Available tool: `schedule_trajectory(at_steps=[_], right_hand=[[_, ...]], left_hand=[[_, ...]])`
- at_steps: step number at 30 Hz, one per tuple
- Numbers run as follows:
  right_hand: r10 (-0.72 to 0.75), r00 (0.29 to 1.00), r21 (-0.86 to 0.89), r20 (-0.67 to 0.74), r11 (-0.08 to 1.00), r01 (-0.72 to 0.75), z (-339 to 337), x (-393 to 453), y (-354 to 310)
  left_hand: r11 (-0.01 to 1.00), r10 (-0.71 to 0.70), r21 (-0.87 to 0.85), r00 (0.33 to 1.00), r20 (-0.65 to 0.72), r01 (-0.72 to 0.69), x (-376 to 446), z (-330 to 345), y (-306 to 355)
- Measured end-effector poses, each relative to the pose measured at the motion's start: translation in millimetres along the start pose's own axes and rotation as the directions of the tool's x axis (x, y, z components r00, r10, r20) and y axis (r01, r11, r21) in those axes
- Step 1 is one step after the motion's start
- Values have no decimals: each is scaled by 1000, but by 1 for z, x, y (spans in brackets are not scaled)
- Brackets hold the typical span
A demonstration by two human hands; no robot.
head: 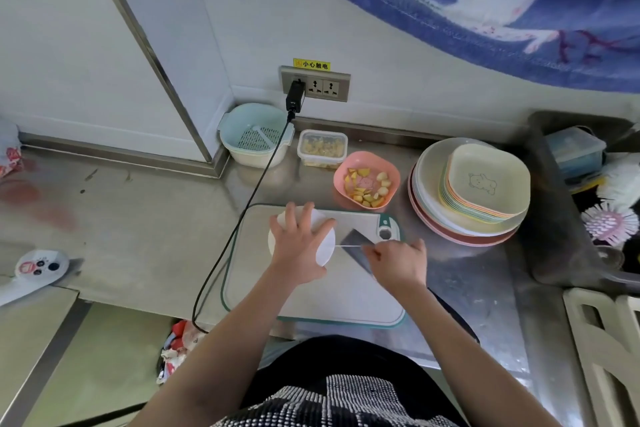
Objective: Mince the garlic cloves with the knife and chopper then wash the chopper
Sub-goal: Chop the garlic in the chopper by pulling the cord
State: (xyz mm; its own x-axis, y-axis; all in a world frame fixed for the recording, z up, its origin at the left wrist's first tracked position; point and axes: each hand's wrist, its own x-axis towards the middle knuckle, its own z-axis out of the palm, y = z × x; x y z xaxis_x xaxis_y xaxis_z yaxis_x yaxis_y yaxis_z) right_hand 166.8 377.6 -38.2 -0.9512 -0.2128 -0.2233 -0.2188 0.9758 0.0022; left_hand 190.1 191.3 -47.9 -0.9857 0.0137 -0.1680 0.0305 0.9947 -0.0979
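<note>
A round white pull-cord chopper [325, 248] stands on the white cutting board [311, 302] near its far left part. My left hand [299, 246] lies spread over the chopper's lid and presses it down. My right hand [398, 262] pinches the end of the thin cord [348, 246], which is stretched to the right from the chopper. A knife with a dark blade [356, 243] lies on the board under the cord, partly covered by my right hand. A pink bowl [393, 180] behind the board holds yellow pieces and pale cloves.
A clear lidded box [322, 149] and a pale green colander basket [254, 135] stand at the back wall. A black cable [242, 218] runs from the wall socket past the board's left edge. A stack of plates [471, 191] is at the right, the sink [588, 204] beyond it.
</note>
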Motion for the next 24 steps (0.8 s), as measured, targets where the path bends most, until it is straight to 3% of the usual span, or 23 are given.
schedule_trajectory(at_steps=[3, 7, 9, 12, 13, 15, 19, 22, 24], right_hand=[[247, 967, -50, 65, 969, -244, 8, -2, 52], [547, 833, -64, 77, 837, -544, 10, -10, 116], [514, 856, -52, 47, 857, -512, 6, -6, 101], [138, 989, -11, 56, 990, -138, 2, -5, 27], [35, 999, 11, 39, 999, -36, -1, -9, 3], [-19, 999, 22, 31, 1000, 19, -2, -9, -13], [221, 970, -44, 103, 975, -217, 8, -7, 45], [453, 886, -73, 97, 891, -447, 10, -15, 101], [515, 853, -75, 90, 857, -510, 11, -17, 112]], left_hand=[[1000, -2, -20, 1000, -10, 2, -3, 1, -2], [999, -12, -42, 1000, -17, 11, -2, 1, -4], [998, -25, -49, 1000, -2, 25, -1, 1, -5], [999, -16, -28, 1000, 27, 17, 1, -2, -3], [999, -16, -28, 999, 31, 17, 1, -3, -3], [998, -37, -46, 999, 34, 39, 0, -4, -3], [999, 5, -51, 1000, 22, -4, -2, -3, -6], [997, -5, -78, 1000, 20, 7, -2, -2, -6], [997, 1, -76, 1000, 22, 1, -1, -2, -8]])
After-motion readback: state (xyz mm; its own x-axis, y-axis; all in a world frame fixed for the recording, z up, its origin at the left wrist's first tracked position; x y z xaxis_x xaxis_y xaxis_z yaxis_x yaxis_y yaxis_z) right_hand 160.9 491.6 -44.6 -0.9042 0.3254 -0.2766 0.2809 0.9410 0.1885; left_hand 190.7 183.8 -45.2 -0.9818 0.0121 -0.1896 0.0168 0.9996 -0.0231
